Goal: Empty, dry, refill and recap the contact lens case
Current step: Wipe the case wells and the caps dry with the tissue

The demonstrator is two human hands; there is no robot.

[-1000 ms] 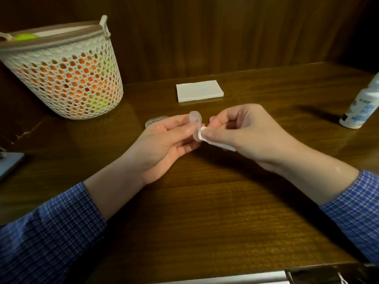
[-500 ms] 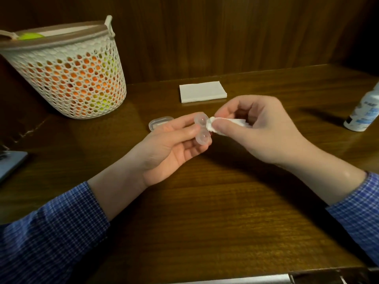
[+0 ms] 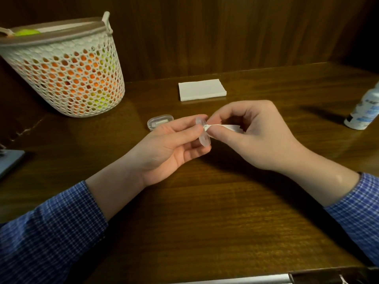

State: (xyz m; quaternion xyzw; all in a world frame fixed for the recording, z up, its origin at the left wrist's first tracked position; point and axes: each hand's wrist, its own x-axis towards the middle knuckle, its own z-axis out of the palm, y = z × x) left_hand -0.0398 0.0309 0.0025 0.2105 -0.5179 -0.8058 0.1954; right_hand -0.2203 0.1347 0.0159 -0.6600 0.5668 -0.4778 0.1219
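Observation:
My left hand (image 3: 174, 144) pinches a clear two-well contact lens case (image 3: 204, 138) on edge above the table's middle. My right hand (image 3: 252, 136) grips a twisted white tissue (image 3: 221, 126), whose tip presses against the case's upper well. A clear oval lid or box (image 3: 160, 121) lies on the table just behind my left hand. The white solution bottle (image 3: 363, 113) stands at the right edge, partly cut off by the frame.
A white mesh basket (image 3: 67, 78) holding orange and green things stands at the back left. A folded stack of white tissues (image 3: 202, 90) lies at the back centre. A grey flat object (image 3: 9, 162) pokes in at the left edge.
The tissue tip moved from the case's lower part to its upper well. Both hands shifted slightly, and the case turned a little in my left fingers.

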